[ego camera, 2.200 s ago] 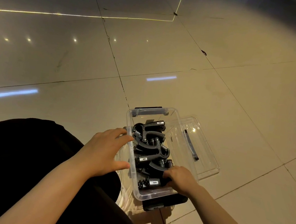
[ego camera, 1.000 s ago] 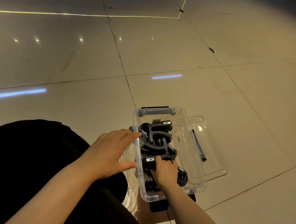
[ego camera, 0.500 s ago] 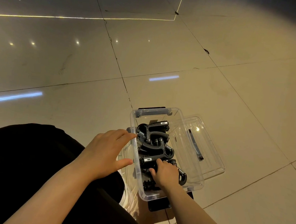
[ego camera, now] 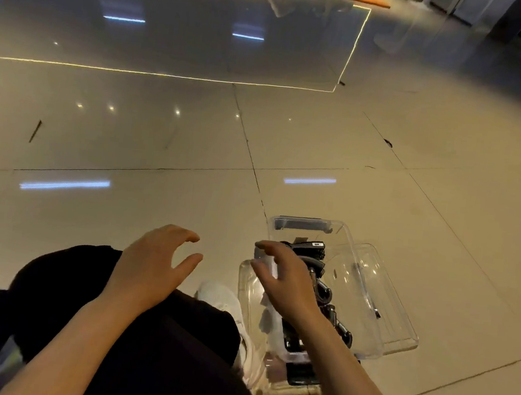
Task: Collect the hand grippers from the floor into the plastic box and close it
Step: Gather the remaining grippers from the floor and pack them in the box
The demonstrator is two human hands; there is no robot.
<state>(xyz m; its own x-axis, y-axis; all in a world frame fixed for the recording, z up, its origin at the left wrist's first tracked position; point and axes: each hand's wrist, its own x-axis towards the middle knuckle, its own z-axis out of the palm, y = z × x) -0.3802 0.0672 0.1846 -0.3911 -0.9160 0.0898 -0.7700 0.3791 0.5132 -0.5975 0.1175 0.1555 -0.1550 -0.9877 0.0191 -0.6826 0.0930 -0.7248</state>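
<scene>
Both hands have come off the plastic box (ego camera: pixel 348 242). The left hand (ego camera: pixel 150 266), earlier steadying the box's left wall, now hovers above the dark-clothed knee, its grip apart and holding nothing. The right hand (ego camera: pixel 286 279), before down among the hand grippers (ego camera: pixel 316 266), is raised over the box's left side, fingers spread and loose. The grippers lie piled inside the open box on the floor (ego camera: pixel 163 140). The clear lid (ego camera: pixel 396 325) lies just right of it.
</scene>
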